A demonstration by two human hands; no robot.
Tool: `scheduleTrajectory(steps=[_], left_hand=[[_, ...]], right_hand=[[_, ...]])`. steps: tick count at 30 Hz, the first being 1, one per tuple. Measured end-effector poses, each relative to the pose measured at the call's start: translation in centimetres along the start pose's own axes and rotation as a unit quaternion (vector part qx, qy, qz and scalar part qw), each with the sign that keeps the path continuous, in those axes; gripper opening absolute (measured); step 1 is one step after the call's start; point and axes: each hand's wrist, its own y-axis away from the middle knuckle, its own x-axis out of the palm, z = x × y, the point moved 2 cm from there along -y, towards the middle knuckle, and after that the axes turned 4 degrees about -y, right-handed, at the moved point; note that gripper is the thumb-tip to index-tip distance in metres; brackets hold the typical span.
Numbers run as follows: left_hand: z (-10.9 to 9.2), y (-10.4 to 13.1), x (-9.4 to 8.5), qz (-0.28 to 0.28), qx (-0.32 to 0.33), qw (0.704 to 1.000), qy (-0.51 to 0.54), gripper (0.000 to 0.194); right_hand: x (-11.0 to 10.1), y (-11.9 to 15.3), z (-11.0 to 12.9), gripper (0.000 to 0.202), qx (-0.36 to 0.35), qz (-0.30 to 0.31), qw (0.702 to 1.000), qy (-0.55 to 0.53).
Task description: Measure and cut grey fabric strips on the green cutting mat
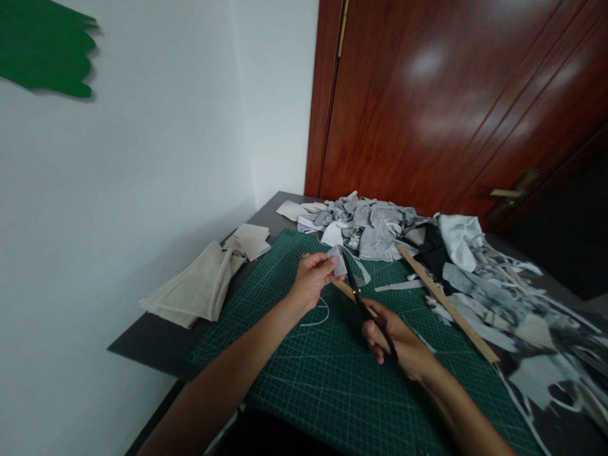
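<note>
My left hand (313,278) pinches a small piece of light grey fabric (338,258) above the cutting mat. In my right hand (387,332) is a pair of black scissors (354,282), its fingers around the handles. The blades point up and away, against the right edge of the fabric piece. A narrow fabric strip (365,273) curls beside the blades. Both hands are over the green gridded cutting mat (323,380). Below the hands lies a wooden ruler (344,289), partly hidden by them. A thin white cord (316,323) lies curved on the mat.
Folded beige cloth (199,288) lies at the left by the wall. Grey and white fabric scraps (375,221) are heaped at the back, with more scraps (503,304) along the right. A wooden strip (449,304) lies slanted on the mat's right side. Behind stands a brown door (427,114).
</note>
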Motion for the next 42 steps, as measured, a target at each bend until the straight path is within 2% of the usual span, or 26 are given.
scheduleTrajectory(steps=[2,5,8,11,13,18,23,33,42], left_hand=[[-0.4,-0.2,-0.2,-0.047,0.046,0.998,0.003,0.05],[-0.8,-0.3,-0.4,-0.081,0.078,0.993,0.019,0.048],[-1.1,-0.5,-0.7,-0.104,0.069,0.988,0.088,0.044],[-1.5,-1.1,-1.2,-0.159,0.036,0.971,0.175,0.037],[-1.8,-1.4,-1.5,-0.173,0.025,0.967,0.186,0.035],[-2.0,-1.6,-1.7,-0.155,0.041,0.976,0.146,0.041],[-1.4,-1.1,-1.2,-0.091,0.021,0.992,0.08,0.047],[-0.6,-0.8,-0.9,-0.08,0.021,0.996,0.045,0.05],[-0.5,-0.7,-1.1,-0.076,0.025,0.996,0.026,0.048]], right_hand=[[0.7,0.1,-0.2,0.092,-0.003,-0.007,1.0,-0.014],[1.8,0.3,-0.2,0.097,-0.011,-0.009,1.0,-0.025],[2.2,0.4,-0.2,0.099,0.008,0.013,1.0,-0.019],[1.8,0.7,-0.2,0.095,0.046,0.055,0.997,-0.007],[1.5,0.8,-0.2,0.092,0.047,0.062,0.997,-0.003],[1.4,0.5,-0.3,0.091,-0.017,0.026,1.0,-0.003],[1.4,0.4,-0.1,0.087,-0.082,0.011,0.997,0.005],[1.6,0.3,0.1,0.093,-0.072,0.045,0.996,0.007],[2.0,0.4,0.4,0.09,-0.055,0.022,0.998,0.027]])
